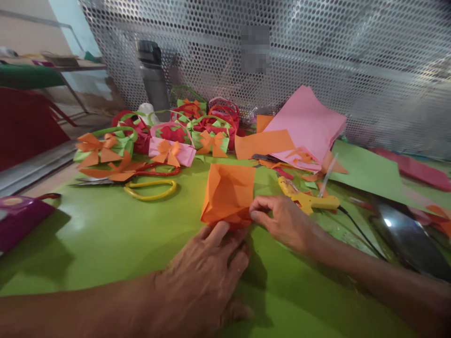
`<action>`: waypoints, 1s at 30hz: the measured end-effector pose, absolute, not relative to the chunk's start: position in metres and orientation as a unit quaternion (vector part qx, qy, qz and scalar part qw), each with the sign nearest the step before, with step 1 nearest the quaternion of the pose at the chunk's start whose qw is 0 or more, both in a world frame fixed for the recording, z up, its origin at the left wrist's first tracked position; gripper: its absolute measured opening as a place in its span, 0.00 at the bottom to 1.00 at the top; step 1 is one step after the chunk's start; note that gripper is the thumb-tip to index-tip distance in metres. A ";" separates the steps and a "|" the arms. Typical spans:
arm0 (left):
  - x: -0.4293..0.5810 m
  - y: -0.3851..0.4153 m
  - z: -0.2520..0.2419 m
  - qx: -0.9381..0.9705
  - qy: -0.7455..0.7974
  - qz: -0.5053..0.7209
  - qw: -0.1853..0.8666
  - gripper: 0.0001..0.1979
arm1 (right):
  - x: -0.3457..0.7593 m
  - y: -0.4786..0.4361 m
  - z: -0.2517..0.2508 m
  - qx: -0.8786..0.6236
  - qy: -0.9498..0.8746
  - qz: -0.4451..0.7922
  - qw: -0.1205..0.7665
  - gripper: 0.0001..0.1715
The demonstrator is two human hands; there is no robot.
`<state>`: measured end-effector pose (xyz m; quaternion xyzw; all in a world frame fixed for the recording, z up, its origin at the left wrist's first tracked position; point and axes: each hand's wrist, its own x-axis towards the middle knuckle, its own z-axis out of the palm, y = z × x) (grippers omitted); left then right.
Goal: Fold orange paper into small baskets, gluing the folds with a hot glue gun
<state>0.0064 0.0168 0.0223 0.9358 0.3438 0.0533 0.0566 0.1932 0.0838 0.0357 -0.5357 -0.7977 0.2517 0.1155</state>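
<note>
An orange paper box, its top open and its walls folded, stands on the green tabletop in the middle of the head view. My left hand has its fingers bent against the box's near side, gripping the lower edge; the thumb is lower down and blurred. At the right near corner, my right hand pinches the paper between thumb and forefinger. Just beyond that hand lies a yellow glue gun with a clear glue stick in its back. Scissors with red and yellow handles rest left of the box.
Several small paper baskets with bows fill the back left, before a grey bottle. Pink sheets and a green sheet lie back right. A dark phone sits right, a purple object left. A perforated metal panel closes the back.
</note>
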 end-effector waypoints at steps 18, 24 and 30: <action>0.005 0.016 0.024 0.933 0.342 0.075 0.085 0.30 | 0.193 0.089 0.026 -0.552 -0.799 0.215 0.102 0.05; 0.004 0.014 0.022 0.927 0.352 0.082 0.101 0.30 | 0.197 0.089 0.026 -0.552 -0.804 0.200 0.096 0.05; 0.003 0.013 0.022 0.929 0.349 0.083 0.089 0.29 | 0.199 0.091 0.027 -0.547 -0.810 0.196 0.084 0.06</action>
